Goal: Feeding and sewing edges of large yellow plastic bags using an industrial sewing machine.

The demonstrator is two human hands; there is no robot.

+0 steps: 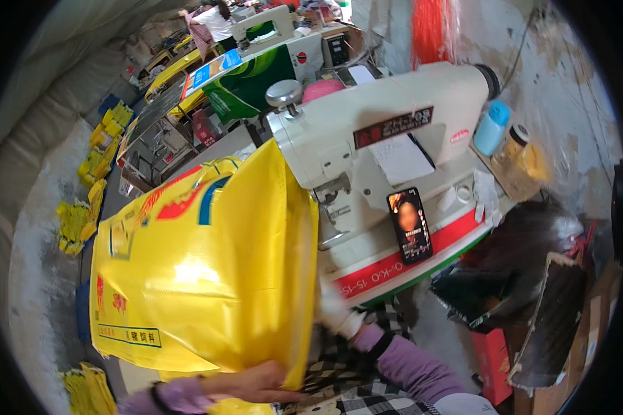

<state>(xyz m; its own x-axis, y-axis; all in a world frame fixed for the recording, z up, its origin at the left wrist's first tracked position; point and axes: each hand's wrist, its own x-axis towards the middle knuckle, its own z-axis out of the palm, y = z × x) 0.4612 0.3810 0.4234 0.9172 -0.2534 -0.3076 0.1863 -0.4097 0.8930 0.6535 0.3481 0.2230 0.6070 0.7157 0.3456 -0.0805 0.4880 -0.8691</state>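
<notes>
Head view: large yellow bag [201, 277] held up in front of a cream sewing machine [394, 138], long axis tilted from lower left to upper right, top corner pointing up at the machine's head, right edge running down alongside the needle area. Printed face turned upward: red and blue shapes near the upper left, a small framed label strip near the lower left edge. Left hand [256, 384] bare, fingers closed on the bag's lower edge. Right hand [336, 311] in a white glove, mostly hidden behind the bag's right edge; grip cannot be told. On the machine: a dark oblong plate with red marks, a white paper sheet below it, a phone [409, 225] leaning on the front, a red and green stripe along the base. Beside the machine on the worktop, a blue bottle [492, 128] and a jar [516, 149]. Behind, a green and white bag [249, 86]. Stacks of yellow bags [93, 187] on the floor at left.
</notes>
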